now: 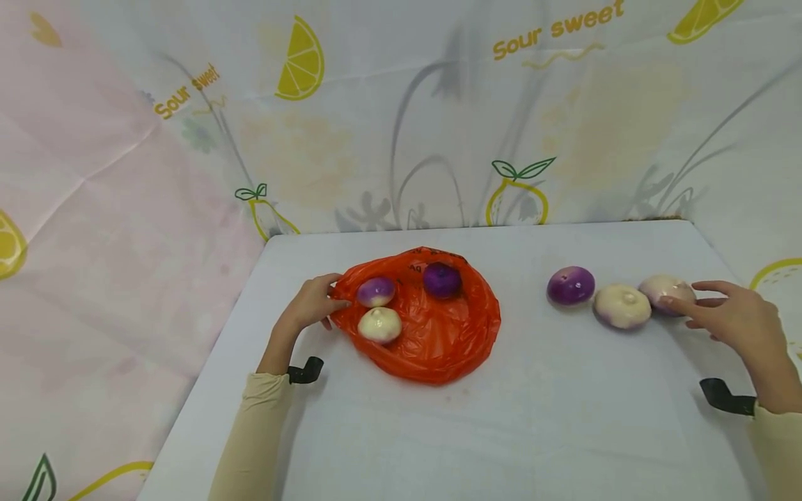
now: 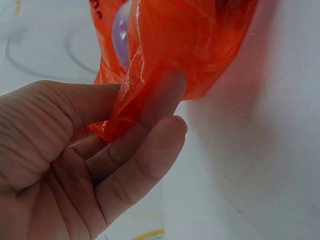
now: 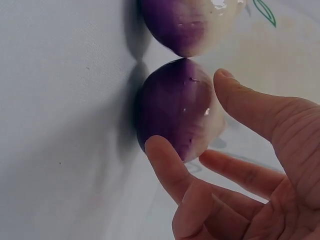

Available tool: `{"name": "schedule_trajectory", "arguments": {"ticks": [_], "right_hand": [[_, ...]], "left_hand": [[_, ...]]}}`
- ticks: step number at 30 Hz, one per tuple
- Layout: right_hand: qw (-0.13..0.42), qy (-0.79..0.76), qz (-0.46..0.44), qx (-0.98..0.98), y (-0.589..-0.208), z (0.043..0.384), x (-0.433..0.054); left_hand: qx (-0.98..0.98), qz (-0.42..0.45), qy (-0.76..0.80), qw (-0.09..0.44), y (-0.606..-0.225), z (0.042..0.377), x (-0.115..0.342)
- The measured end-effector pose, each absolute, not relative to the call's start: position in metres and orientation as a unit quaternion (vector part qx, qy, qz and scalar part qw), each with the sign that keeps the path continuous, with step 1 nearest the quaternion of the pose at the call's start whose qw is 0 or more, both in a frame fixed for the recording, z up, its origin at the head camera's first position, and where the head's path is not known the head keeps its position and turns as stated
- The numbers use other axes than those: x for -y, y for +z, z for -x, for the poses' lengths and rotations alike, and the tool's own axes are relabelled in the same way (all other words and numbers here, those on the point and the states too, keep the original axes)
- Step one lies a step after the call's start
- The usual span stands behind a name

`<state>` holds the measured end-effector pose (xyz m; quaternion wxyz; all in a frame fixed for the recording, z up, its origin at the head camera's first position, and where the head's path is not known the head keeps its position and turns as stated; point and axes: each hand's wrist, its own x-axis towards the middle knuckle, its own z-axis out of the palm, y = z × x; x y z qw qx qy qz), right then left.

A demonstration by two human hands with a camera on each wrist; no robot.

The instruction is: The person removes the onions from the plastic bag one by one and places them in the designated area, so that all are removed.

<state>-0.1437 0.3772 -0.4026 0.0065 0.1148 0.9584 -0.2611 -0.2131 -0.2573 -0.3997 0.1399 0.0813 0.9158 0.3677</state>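
Two bare hands are at work. Thumb and fingers of the left hand [image 1: 316, 303] pinch one fold of the red bag [image 1: 432, 337] at its rim, with only thin plastic between them. Fingers of the right hand [image 1: 739, 316] are spread well apart around one pale turnip [image 1: 667, 291], loosely bent; how firmly they touch it, I cannot tell.

Six turnips can be counted, three in the bag and three outside it. The one at the right hand is round and glossy, cream on top and deep purple beneath, as the right wrist view shows. It touches a cream turnip [image 1: 622, 307], also purple at its lower edge, and just beyond lies a purple turnip [image 1: 571, 285].

Inside the bag, a violet-and-white turnip [image 1: 376, 291] and a yellowish-white turnip [image 1: 380, 325] sit together near the gripped rim, while one dark purple turnip [image 1: 442, 280] lies apart toward the back. The bag is crinkled, spread wide, and marked with black lettering.

Two black wrist mounts [image 1: 305, 371] and two beige sleeves [image 1: 250, 435] follow. One white table [image 1: 532, 431] carries everything, before a lemon-printed cloth [image 1: 363, 125] reading "Sour sweet" twice.
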Motion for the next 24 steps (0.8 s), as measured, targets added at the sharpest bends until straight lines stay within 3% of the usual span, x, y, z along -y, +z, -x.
{"name": "schedule_trajectory", "arguments": {"ticks": [16,24], "right_hand": [[-0.071,-0.250,-0.070,-0.963,-0.392,0.141,-0.366],[-0.082,-0.244,-0.068,-0.964,-0.379,0.140,-0.348]], "left_hand": [[-0.916,-0.074,0.368,0.140,-0.399,0.211,0.257],[-0.915,-0.081,0.372,0.138,-0.399,0.211,0.257]]}}
